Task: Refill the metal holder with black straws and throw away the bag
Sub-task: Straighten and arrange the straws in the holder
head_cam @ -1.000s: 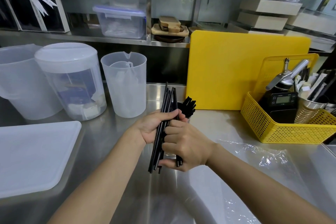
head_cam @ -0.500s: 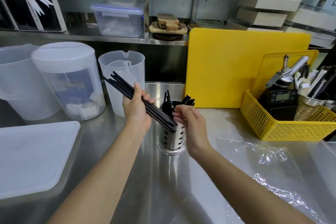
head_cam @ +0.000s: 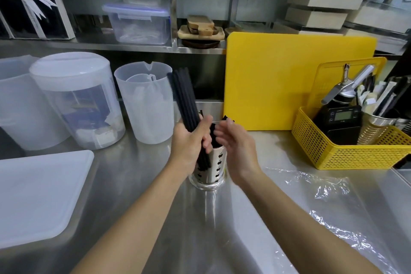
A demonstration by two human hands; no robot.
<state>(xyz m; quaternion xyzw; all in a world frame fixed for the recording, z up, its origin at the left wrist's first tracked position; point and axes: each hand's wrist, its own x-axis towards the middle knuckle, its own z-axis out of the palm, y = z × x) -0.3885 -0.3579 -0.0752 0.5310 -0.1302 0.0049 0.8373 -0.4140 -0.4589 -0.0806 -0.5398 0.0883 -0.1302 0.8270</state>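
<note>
My left hand [head_cam: 189, 140] grips a bundle of black straws [head_cam: 184, 95] nearly upright; their lower ends pass in front of the perforated metal holder [head_cam: 214, 170] on the steel counter. More black straws [head_cam: 226, 119] stick out of the holder's top behind my hands. My right hand [head_cam: 235, 142] is beside the holder's rim with fingers extended and relaxed, holding nothing, close to the bundle. The clear plastic bag [head_cam: 322, 196] lies flat and crumpled on the counter to the right.
Translucent jugs [head_cam: 144, 100] and a lidded container [head_cam: 75, 98] stand at left, a white tray lid [head_cam: 37, 196] front left. A yellow cutting board [head_cam: 289, 82] leans at the back. A yellow basket [head_cam: 347, 151] with tools sits right.
My left hand swung the straw bundle from slanting leftward to nearly upright over the holder. My right hand let go of the bundle's lower end and opened beside the holder.
</note>
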